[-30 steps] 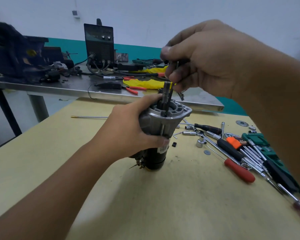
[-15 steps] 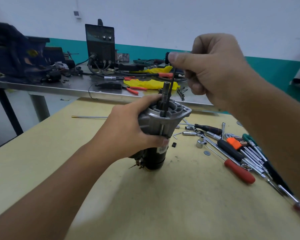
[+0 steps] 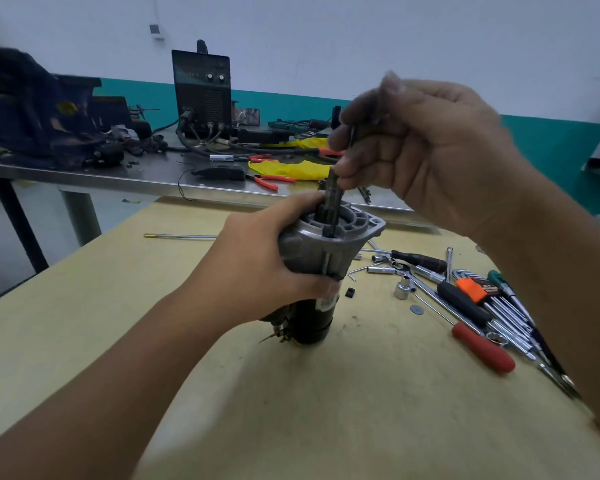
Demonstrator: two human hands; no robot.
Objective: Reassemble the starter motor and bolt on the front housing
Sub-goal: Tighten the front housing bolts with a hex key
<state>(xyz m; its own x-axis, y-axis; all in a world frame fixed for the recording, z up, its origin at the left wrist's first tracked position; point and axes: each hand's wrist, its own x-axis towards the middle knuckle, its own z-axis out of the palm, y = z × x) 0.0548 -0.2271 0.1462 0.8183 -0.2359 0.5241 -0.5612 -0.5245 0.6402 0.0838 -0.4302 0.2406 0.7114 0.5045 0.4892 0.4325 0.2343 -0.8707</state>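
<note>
Starter motor [image 3: 309, 271], upright on the table [image 3: 361, 410], was gripped by the left hand [image 3: 267, 258]; right hand [image 3: 426, 150] fingers were pinched on a thin tool [image 3: 336, 216], best kept vertical in the housing [image 3: 357, 223].

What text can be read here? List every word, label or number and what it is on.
None can be read.
Welding machine: faint front-panel print, too blurred.
Orange hex key holder: label print, too small.
Starter motor, gripped by the left hand: pale sticker, illegible.
</note>
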